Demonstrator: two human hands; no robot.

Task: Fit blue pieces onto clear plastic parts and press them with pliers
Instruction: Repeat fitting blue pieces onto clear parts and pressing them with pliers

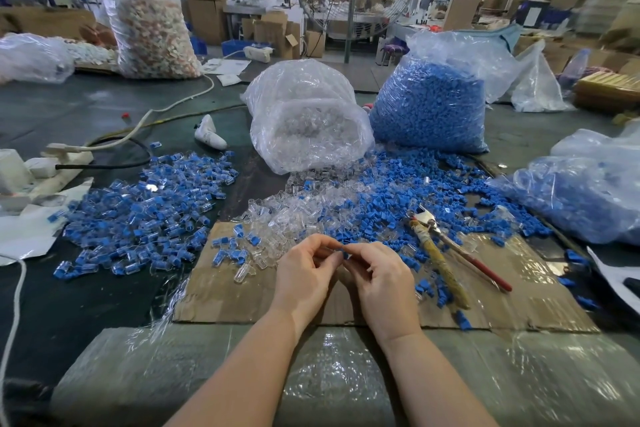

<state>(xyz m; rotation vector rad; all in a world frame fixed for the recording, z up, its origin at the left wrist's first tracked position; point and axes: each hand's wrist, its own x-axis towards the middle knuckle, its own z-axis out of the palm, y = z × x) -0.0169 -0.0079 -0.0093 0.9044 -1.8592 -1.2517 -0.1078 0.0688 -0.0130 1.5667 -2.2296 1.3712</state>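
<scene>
My left hand (304,274) and my right hand (381,282) meet over a sheet of cardboard (225,295), fingertips together. Between them sits a small blue piece (344,254), pinched by my right fingers. My left fingers pinch a clear plastic part that is mostly hidden. The pliers (446,253) lie on the cardboard to the right of my hands, untouched, with one tan wrapped handle and one red handle. Loose clear parts (294,215) and loose blue pieces (415,191) are heaped just beyond my hands.
A pile of fitted blue-and-clear parts (145,211) spreads at the left. A bag of clear parts (308,125), a bag of blue pieces (429,104) and another blue-filled bag (588,191) stand behind and to the right. White cables (166,107) cross the dark table at the left.
</scene>
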